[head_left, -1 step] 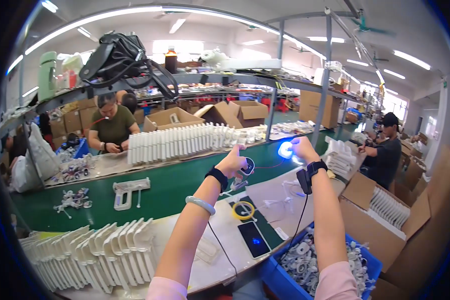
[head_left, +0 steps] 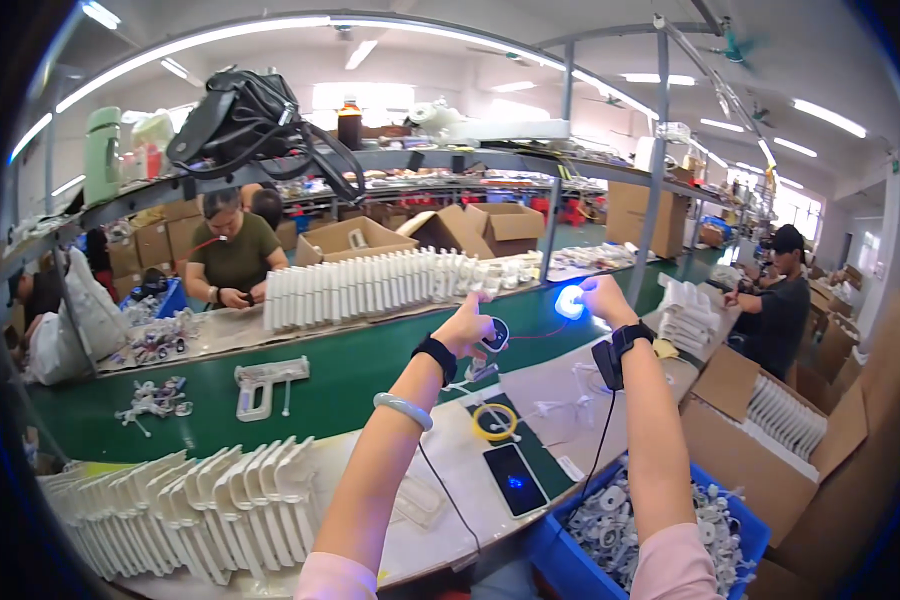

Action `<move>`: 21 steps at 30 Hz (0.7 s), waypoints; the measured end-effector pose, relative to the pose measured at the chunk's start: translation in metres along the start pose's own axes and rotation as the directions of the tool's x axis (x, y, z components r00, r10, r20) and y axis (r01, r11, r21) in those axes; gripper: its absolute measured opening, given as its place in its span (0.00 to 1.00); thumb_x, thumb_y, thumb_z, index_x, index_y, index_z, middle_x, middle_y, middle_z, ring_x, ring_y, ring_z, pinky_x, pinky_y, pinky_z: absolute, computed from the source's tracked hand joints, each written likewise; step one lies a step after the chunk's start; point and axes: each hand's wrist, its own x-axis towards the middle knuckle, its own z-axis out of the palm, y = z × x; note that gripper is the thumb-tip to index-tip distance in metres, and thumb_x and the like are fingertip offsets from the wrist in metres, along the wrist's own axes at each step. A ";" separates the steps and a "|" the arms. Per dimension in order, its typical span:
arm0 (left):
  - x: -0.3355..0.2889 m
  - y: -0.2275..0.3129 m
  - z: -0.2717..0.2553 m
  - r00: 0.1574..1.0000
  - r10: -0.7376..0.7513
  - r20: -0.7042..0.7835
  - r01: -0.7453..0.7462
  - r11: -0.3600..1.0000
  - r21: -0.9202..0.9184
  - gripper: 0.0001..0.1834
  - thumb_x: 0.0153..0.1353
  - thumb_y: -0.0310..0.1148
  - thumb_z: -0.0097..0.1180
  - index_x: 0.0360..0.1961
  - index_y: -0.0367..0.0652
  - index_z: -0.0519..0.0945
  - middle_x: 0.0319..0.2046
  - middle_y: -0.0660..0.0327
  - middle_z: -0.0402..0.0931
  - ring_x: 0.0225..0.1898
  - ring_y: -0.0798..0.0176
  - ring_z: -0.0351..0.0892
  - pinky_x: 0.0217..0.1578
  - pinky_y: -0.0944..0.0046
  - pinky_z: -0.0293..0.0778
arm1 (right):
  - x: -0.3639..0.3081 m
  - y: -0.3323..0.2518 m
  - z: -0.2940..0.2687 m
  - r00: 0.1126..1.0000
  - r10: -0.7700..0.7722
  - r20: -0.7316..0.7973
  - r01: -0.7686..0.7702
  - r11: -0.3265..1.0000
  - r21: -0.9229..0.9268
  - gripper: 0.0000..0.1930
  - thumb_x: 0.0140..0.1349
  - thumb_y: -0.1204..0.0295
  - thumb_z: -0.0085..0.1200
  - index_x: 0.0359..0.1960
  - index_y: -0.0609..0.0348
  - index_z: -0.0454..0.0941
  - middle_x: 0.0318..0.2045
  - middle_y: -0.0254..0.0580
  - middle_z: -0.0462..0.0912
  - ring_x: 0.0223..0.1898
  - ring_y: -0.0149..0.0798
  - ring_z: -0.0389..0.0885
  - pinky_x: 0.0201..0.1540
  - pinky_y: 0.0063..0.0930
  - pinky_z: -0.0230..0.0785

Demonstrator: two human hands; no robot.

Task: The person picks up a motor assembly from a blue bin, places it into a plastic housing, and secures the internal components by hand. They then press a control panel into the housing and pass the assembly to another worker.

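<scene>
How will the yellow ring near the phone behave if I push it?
The yellow ring lies flat, so it would probably slide rather than roll. Its open middle suggests it is light for its size. Its round outline could let it roll if tipped on edge.

The view turns slightly left, so the smartphone, yellow ring and white frame sit a little further right in it. Against the bench, the left hand with its round dark-faced part and the right hand with the blue-glowing disc shift slightly left. The bright patch below the right hand looks fainter. The olive-shirted co-worker bows a little lower.
</scene>
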 end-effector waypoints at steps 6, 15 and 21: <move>-0.012 -0.004 -0.042 0.975 -0.101 -0.198 0.118 0.990 0.074 0.38 0.50 0.19 0.47 0.63 0.50 0.51 0.37 0.45 0.76 0.33 0.44 0.82 0.45 0.28 0.66 | -0.011 -0.056 0.064 0.992 -0.059 0.111 0.074 0.987 -0.141 0.23 0.43 0.61 0.69 0.39 0.62 0.83 0.40 0.52 0.83 0.45 0.50 0.81 0.50 0.37 0.73; -0.027 -0.002 -0.058 0.930 -0.016 -0.368 0.017 1.000 0.001 0.33 0.48 0.19 0.47 0.56 0.41 0.51 0.24 0.47 0.71 0.19 0.44 0.78 0.22 0.40 0.74 | -0.052 -0.151 0.085 0.678 0.033 0.734 -0.245 0.952 0.184 0.26 0.62 0.49 0.50 0.36 0.66 0.78 0.28 0.47 0.84 0.26 0.37 0.84 0.28 0.29 0.79; -0.036 0.022 -0.053 0.912 -0.153 -0.380 0.155 0.988 -0.024 0.36 0.47 0.16 0.48 0.60 0.43 0.54 0.46 0.45 0.66 0.44 0.39 0.76 0.44 0.29 0.70 | -0.055 -0.175 0.087 0.693 0.009 0.721 -0.295 0.916 0.272 0.30 0.64 0.49 0.46 0.39 0.72 0.78 0.31 0.56 0.83 0.27 0.44 0.84 0.29 0.33 0.80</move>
